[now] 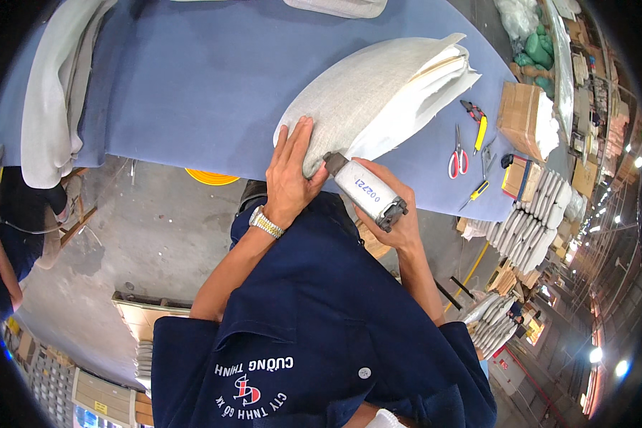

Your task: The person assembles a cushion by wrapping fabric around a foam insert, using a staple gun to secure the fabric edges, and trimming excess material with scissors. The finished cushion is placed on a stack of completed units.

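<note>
My left hand [290, 171] lies on the near left end of a light grey fabric seat cushion [349, 89], its fingers stretched out along the cover. White lining shows along the cushion's open right side. In my right hand [401, 214] is a staple gun [366, 187] with a pale body and dark ends. Its dark nose points up and left, close to the cushion's near edge and my left hand. Whether the nose touches the cloth I cannot tell. The cushion rests tilted on the blue-grey table [192, 93].
Red-handled scissors [459, 162], black-and-red pliers [471, 110], a yellow-handled tool [481, 133] and a yellow screwdriver [479, 190] lie at the table's right. A cardboard box [518, 118] stands beyond them. Another cushion [50, 100] hangs over the left edge, near another person [28, 221].
</note>
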A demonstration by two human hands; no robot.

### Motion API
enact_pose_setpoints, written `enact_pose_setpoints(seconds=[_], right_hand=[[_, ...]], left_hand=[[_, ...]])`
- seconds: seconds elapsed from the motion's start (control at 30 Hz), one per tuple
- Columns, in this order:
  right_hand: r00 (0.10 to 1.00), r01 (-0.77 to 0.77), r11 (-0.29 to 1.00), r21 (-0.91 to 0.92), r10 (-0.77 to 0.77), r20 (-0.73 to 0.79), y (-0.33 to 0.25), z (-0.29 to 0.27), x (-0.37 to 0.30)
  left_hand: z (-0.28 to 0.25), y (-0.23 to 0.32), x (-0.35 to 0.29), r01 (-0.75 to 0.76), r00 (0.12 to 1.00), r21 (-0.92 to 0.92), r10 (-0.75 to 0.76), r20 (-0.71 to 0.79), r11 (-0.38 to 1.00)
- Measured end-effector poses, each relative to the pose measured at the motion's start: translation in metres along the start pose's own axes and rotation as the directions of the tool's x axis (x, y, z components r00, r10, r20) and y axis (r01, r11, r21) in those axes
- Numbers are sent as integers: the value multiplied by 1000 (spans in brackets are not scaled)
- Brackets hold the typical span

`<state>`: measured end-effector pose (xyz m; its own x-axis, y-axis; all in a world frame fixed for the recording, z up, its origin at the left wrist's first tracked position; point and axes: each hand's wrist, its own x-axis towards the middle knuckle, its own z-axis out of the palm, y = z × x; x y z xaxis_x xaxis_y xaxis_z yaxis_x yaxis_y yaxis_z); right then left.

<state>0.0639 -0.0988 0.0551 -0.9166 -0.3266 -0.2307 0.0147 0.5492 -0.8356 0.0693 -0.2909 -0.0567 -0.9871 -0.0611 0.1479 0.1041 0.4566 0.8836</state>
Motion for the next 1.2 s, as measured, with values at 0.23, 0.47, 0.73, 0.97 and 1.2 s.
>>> enact_pose_setpoints(seconds=[0.23,0.47,0.73,0.97,1.2], right_hand=[[999,24,1000,-9,-24,47,-2,-5,12],[994,-13,1000,26,10,113,3,-6,18],[991,-90,995,50,85,103,3,4,24],[996,89,993,80,-90,10,0,13,35],[983,163,984,71,-156,-92,0,25,27]], left_hand=[[1,-4,0,4,1000,6,-4,27,1000],[-8,3,6,10,992,-29,-7,124,1000],[-10,-1,9,52,988,-53,-44,149,997],[-32,4,16,118,974,-60,-104,199,991],[-41,4,8,10,993,39,-14,116,999]])
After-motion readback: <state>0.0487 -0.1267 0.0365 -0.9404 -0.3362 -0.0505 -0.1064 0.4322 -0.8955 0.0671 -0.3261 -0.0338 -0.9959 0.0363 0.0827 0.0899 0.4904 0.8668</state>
